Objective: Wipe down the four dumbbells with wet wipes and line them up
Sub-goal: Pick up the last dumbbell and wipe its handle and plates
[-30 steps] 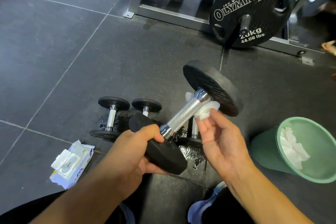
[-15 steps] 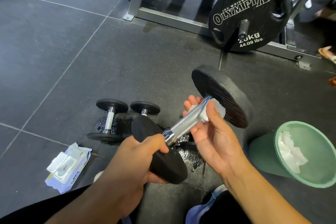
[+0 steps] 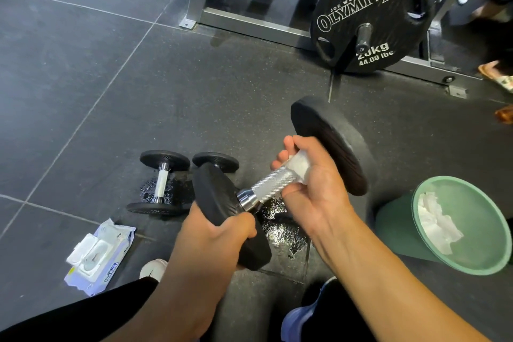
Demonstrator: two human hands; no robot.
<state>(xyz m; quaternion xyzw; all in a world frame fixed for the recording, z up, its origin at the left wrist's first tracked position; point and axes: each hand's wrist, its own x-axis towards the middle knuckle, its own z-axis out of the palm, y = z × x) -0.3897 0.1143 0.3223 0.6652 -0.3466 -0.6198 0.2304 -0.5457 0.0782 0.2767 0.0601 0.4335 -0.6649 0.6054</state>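
I hold a big black dumbbell tilted in the air. My left hand grips its near black head. My right hand is wrapped round the far part of the chrome handle with a white wet wipe under the fingers. A small dumbbell lies on the wet floor at the left. Behind the near head a second small dumbbell shows only its far disc. Any other dumbbell is hidden behind my hands.
An open pack of wet wipes lies on the floor at the lower left. A green bin with used wipes stands at the right. A 20 kg weight plate and a metal rack frame stand behind. Someone's sandalled foot is at the far right.
My right hand has closed round the handle with the wipe and slid down it toward me. The dumbbell has shifted slightly right and farther from me.
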